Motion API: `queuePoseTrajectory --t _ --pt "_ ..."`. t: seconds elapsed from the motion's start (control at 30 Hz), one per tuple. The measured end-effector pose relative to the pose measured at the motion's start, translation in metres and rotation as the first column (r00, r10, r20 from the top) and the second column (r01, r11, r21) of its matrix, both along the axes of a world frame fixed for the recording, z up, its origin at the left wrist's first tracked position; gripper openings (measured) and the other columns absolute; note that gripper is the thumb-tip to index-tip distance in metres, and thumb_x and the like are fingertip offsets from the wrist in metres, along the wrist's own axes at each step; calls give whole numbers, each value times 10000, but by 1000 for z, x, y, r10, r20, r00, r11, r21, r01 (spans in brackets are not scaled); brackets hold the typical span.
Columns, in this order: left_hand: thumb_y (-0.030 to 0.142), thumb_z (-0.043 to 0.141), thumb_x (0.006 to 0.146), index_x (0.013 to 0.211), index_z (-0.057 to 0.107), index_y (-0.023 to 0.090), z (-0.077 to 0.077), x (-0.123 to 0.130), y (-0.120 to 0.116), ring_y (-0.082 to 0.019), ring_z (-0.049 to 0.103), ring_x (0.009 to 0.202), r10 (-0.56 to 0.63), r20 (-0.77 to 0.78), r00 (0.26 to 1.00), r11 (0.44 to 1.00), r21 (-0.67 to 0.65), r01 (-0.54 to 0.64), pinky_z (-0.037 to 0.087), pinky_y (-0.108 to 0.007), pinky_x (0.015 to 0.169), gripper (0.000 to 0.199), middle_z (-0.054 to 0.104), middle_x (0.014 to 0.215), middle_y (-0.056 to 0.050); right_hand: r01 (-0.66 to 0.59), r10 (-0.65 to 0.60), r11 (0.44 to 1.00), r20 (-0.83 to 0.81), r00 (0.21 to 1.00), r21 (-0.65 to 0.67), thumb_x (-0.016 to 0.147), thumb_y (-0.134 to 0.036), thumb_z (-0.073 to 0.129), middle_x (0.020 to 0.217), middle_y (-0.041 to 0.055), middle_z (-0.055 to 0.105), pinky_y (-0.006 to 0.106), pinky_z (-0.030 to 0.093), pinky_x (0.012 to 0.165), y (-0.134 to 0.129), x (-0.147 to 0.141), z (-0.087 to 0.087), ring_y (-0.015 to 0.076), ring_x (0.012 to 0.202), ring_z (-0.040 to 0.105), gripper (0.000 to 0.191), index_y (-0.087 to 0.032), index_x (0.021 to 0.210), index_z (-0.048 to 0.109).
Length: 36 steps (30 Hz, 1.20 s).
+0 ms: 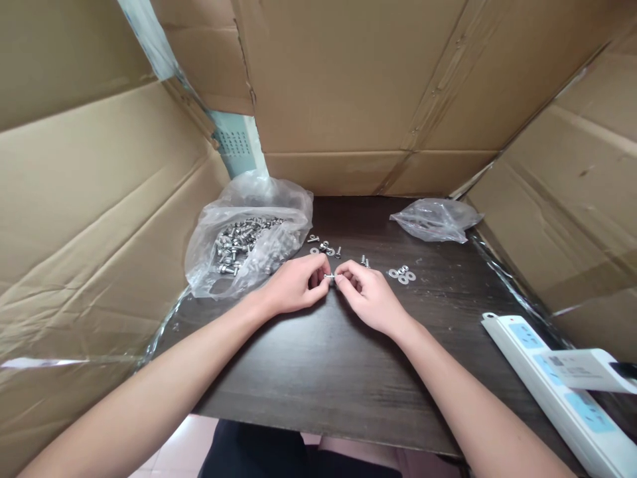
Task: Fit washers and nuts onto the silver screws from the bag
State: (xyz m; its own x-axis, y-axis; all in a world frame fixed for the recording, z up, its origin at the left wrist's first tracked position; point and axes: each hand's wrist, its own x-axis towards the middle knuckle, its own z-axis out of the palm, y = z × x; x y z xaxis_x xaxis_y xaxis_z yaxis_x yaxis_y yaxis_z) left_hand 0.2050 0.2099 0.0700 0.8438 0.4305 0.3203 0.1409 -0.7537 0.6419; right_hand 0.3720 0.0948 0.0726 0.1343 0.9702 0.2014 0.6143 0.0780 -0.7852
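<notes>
My left hand [303, 282] and my right hand [362, 289] meet fingertip to fingertip over the middle of the dark table. Between them lies a small metal screw [329, 276], pinched at one end by my left thumb and finger. My right fingertips close around its other end; whether a nut or washer sits there is hidden. Just beyond the hands are loose screws [338, 252] and washers [314, 251]. A couple more screws [365, 261] lie behind my right hand. To its right rests a small group of flat washers [403, 279] with nuts [403, 269].
An opened clear plastic bag [199, 255] full of screws stands at the left. Another clear bag [435, 219] lies at the back right. A white power strip [552, 392] with a plug runs along the right edge. Cardboard walls [338, 86] enclose the table [308, 372].
</notes>
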Motion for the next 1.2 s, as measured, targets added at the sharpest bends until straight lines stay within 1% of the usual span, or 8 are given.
queuePoseTrajectory --t 0.1,0.27,0.43,0.67,0.9,1.03,1.13,1.2 --pt "188 598 870 885 568 178 0 0 0 -105 544 649 6 -7 1000 1000 3 -6 409 -227 602 35 592 746 25 5 -5 1000 -2 1000 1 975 -302 507 721 7 623 268 423 615 0 0 0 134 630 539 181 -187 896 624" --pt "186 597 871 896 572 180 0 0 0 -103 543 646 -1 -4 1000 1000 8 1 412 -226 605 36 594 752 25 6 -6 1000 -24 1000 -6 949 -290 535 731 -6 600 264 426 601 0 1 0 131 613 528 145 -186 1013 614" --pt "194 595 876 896 574 178 -1 0 0 -104 544 647 2 -8 1000 1000 7 -2 412 -228 603 33 597 759 22 -17 17 1000 -36 999 -4 944 -266 527 740 -9 604 255 421 597 0 1 -1 126 618 523 88 -196 950 578" --pt "204 590 883 904 573 179 1 -1 0 -104 543 641 7 -27 1000 1000 1 -7 411 -229 597 37 602 766 20 0 0 1000 -2 1000 -17 988 -300 494 701 -1 610 262 410 613 -1 0 5 137 627 534 194 -196 860 596" --pt "186 585 880 914 579 179 1 0 0 -101 547 645 5 -29 1000 1000 -5 -5 416 -223 603 36 606 775 20 -5 3 999 -33 999 -43 961 -286 536 729 -7 618 261 428 619 -1 0 4 136 627 543 105 -203 978 598" --pt "190 587 882 900 573 179 1 0 0 -105 556 659 7 -39 999 1000 -3 -7 420 -223 610 25 611 776 19 -6 6 1000 -13 1000 -28 970 -279 531 744 7 636 265 436 642 0 -3 2 139 662 562 139 -196 893 611" --pt "213 581 899 911 581 179 1 0 0 -107 559 655 2 -41 999 1000 -6 -2 425 -228 613 37 615 778 15 12 -12 1000 25 1000 12 968 -249 522 822 26 671 270 450 664 -2 4 9 144 697 586 147 -188 957 656" --pt "230 574 911 916 589 178 1 1 0 -105 558 643 5 -38 999 1000 -1 -5 430 -230 613 54 620 781 11 68 -72 997 104 992 46 952 -213 527 910 42 687 281 462 697 -6 19 20 149 731 599 192 -188 1050 690"
